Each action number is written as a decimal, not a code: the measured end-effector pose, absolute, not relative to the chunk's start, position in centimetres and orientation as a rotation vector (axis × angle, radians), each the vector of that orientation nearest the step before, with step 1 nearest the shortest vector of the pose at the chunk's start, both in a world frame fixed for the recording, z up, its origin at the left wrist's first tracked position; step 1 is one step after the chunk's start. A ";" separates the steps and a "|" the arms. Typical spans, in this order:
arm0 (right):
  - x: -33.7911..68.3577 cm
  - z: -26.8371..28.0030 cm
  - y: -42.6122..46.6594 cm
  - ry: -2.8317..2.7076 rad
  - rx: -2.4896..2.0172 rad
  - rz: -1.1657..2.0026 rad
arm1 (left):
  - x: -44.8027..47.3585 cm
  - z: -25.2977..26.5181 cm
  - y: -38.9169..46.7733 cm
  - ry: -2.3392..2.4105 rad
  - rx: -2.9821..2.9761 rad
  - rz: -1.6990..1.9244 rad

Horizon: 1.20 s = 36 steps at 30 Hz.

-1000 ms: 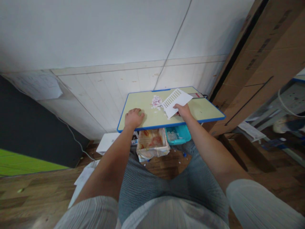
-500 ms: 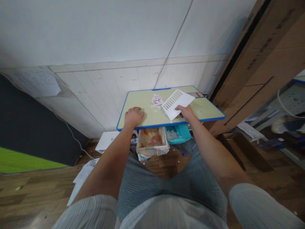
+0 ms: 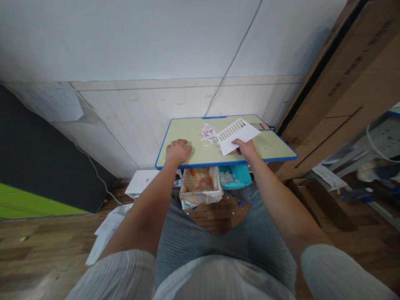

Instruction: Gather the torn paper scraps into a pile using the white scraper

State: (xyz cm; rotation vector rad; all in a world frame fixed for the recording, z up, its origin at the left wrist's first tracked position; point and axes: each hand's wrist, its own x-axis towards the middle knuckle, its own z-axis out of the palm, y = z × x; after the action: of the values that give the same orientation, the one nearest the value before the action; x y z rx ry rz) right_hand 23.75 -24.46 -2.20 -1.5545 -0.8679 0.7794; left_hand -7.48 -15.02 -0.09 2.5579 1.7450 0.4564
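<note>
My right hand (image 3: 245, 149) grips a white card with a row of slots (image 3: 239, 134), thumb on top and the other fingers hidden beneath. The card is held tilted over the right half of the small table (image 3: 196, 156), which has a pale yellow top and a blue edge. Just left of the card lies a heap of small white and pinkish paper pieces (image 3: 208, 132), and the card hides part of it. My left hand (image 3: 178, 151) rests palm down on the table's left side, fingers out, holding nothing.
Below the table's front edge are a lined bin (image 3: 201, 196) and a teal tub (image 3: 239, 183) with pale scraps in it. A flat device (image 3: 261, 126) lies at the back right. Tall cardboard (image 3: 340, 96) stands on the right; a white box (image 3: 140, 182) sits at lower left.
The card in my right hand has turned and tilted slightly, one slot now looking dark. My left hand stays on the table. The whole view has shifted a little.
</note>
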 end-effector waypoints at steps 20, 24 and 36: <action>22.0 -2.9 -24.0 -1.102 -1.538 0.808 | -7.5 -0.3 -14.9 1.731 2.561 0.470; 22.0 -2.8 -23.6 -1.073 -1.540 0.778 | -7.4 -0.3 -14.9 1.730 2.557 0.470; 21.9 -2.6 -24.6 -1.125 -1.556 0.773 | -7.3 -0.1 -15.1 1.722 2.549 0.474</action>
State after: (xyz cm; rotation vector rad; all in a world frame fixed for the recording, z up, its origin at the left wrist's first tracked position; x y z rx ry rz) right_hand 21.89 -24.65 -2.61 -1.5562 -1.1255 0.7734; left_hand -7.30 -15.12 -0.08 2.5488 1.7220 0.4745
